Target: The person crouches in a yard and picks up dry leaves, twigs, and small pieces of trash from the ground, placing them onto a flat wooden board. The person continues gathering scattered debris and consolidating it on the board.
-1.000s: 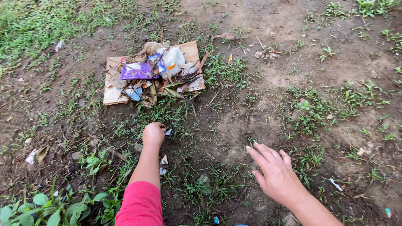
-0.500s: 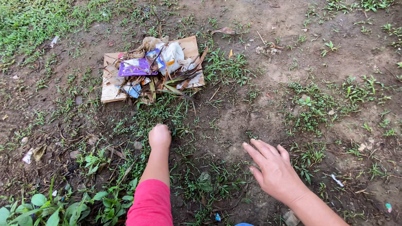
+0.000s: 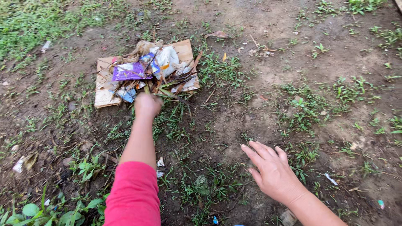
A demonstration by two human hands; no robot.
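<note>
— While the left hand (image 3: 147, 104) stretches out from its pink sleeve (image 3: 133, 196), what has it got?
— It is curled into a loose fist right at the near edge of the litter pile (image 3: 147, 69). The fingers are folded under, away from the camera, so I cannot tell whether anything is pinched inside.

— And the pile itself?
— It lies just beyond the left knuckles, heaped on a flat piece of cardboard (image 3: 104, 94). A purple wrapper (image 3: 130, 72) sits just past the fist and slightly to its left; a crumpled white bag (image 3: 166, 58) is further out and to its right, among brown sticks and dry leaves.

— Anything between the two hands?
— Patchy grass and bare soil, with small white scraps (image 3: 160, 162) beside the left forearm.

— The right hand (image 3: 272, 171)?
— Well apart from the pile, nearer the body. It is spread open, palm down, fingers splayed, low over the dirt and holding nothing.
</note>
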